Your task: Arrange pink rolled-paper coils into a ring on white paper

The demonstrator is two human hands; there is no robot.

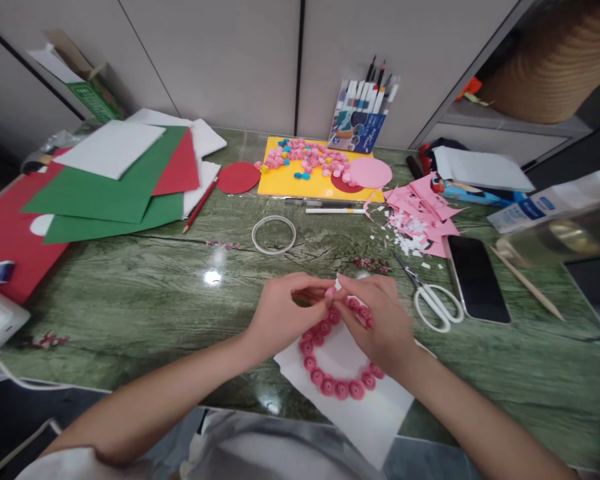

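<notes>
Lying nearest, below the grip, a white sheet (375,433) bears a ring of pink coils (341,389), perhaps placed there to keep it off the tabletop (180,287). Above the ring's far side, the left hand (285,307) narrowly pinches a small pink piece (330,293), seemingly to steady it for the right hand (383,320), whose fingertips come close beside a small white bit (338,285); whether they grip it I cannot tell. The right hand also hides part of the ring. Right of the grip lie white-handled scissors (437,307) and, beyond them, a phone (480,279); ahead and left, a tape roll (274,253). Farther ahead, pink paper scraps (420,200) crowd the right, while loose pink coils (325,157) sit on a yellow sheet (280,187), with a marker pack (357,130) propped behind, against the cabinet (220,60).
</notes>
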